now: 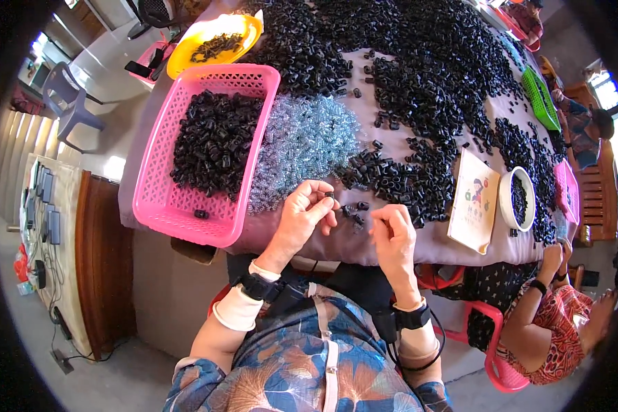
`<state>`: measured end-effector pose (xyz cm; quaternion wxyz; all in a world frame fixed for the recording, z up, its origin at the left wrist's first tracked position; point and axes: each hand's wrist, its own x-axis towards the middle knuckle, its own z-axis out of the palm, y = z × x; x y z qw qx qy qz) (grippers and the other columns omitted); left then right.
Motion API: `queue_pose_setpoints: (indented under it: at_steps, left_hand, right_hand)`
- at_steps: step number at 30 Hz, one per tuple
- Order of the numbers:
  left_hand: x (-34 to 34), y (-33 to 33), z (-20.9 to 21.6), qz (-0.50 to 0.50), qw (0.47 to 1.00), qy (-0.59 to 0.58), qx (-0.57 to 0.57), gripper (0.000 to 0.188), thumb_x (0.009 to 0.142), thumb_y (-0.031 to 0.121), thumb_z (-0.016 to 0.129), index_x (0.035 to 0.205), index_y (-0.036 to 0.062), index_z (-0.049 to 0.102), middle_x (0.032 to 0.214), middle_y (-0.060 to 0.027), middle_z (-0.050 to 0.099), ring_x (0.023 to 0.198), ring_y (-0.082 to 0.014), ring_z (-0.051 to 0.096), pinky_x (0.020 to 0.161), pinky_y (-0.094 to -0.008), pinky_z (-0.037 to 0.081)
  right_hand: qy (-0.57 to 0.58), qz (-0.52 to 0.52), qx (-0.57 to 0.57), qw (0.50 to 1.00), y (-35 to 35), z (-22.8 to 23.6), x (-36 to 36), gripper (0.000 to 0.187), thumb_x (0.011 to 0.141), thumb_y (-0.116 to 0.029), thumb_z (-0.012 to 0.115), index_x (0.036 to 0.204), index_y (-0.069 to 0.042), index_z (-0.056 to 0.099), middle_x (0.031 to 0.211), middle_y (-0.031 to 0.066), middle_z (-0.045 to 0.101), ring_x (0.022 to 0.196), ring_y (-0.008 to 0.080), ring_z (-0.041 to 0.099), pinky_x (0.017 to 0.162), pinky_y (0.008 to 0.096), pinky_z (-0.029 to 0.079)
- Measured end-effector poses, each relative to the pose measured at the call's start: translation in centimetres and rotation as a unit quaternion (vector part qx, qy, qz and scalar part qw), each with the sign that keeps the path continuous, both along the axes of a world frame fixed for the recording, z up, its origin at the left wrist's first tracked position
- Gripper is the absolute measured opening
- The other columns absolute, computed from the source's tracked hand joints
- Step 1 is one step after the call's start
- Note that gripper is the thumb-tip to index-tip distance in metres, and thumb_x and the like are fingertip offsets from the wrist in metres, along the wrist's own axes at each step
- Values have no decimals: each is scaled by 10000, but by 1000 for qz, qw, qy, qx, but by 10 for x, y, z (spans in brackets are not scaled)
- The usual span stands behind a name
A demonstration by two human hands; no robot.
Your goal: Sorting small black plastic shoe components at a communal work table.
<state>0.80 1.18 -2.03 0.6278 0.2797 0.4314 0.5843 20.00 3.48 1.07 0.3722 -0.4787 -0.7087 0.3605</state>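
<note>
My left hand (305, 214) pinches a small black plastic piece (329, 195) between thumb and fingertips, above the table's near edge. To its right is my right hand (394, 239), raised with its fingers curled together; whatever they hold, if anything, is too small to make out. Between the hands a few black pieces (353, 214) lie on the cloth. Just beyond my left hand spreads a heap of small clear bluish plastic parts (309, 134). A pile of black ring-like pieces (398, 182) lies past my right hand.
At the left stands a pink basket (237, 237) partly filled with black pieces, with a yellow plate (185, 51) behind it. A printed board (470, 202) and white bowl (530, 223) are at the right. Another person (549, 329) sits at the right, hands at the table's edge.
</note>
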Motion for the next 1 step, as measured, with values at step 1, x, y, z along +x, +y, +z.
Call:
queue_pose_setpoints:
  at_steps: [1]
  left_hand:
    - [0, 0, -2, -2, 1000, -13, 4, 299, 919, 59, 539, 1214, 53, 492, 892, -98, 625, 637, -109, 603, 490, -213, 477]
  right_hand:
    - [6, 7, -25, 1000, -2, -2, 2, 151, 894, -3, 525, 1008, -10, 624, 929, 58, 570, 632, 147, 579, 541, 243, 458]
